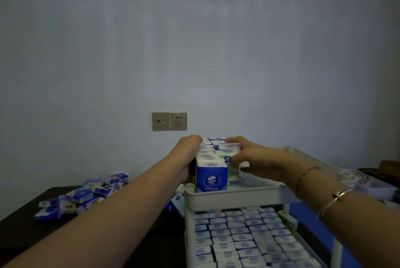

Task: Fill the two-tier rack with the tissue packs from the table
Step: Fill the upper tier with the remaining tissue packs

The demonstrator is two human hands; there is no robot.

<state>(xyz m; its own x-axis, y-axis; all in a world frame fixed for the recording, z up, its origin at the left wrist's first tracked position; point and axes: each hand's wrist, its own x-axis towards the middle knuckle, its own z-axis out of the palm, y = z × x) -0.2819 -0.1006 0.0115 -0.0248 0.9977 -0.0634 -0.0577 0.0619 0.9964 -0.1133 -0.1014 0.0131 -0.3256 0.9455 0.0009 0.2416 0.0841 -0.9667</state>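
Between my hands stands a row of tissue packs [211, 175] on the rack [233, 199] top tier; left hand [190, 148] and right hand [249, 155] squeeze it, I think to straighten it. More packs [82, 196] lie left on the bench [26, 235].

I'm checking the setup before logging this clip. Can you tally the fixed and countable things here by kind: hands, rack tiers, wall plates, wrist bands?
Hands: 2, the left hand and the right hand, both on the top row of packs.
Rack tiers: 2, top tier and lower tier.
Wall plates: 2.
Wrist bands: 2, both on the right arm.
Total: 8.
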